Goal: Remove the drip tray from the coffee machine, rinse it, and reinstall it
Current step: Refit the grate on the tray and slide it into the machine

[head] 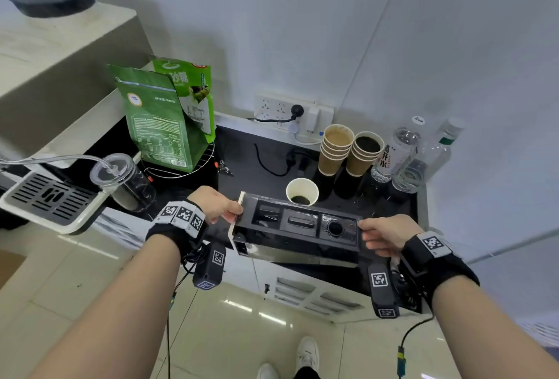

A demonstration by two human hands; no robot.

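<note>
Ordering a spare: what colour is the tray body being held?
Black plastic tray body, cream end panel; head view.

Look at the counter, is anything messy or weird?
Yes. A single paper cup with dark liquid stands right behind the black tray that both hands hold. Little dark specks lie scattered near the bottles.

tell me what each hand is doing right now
Left hand: grips the drip tray at its left end.
Right hand: grips its right end.

Office pantry: coffee machine, stacked paper cups, water bottles
</note>
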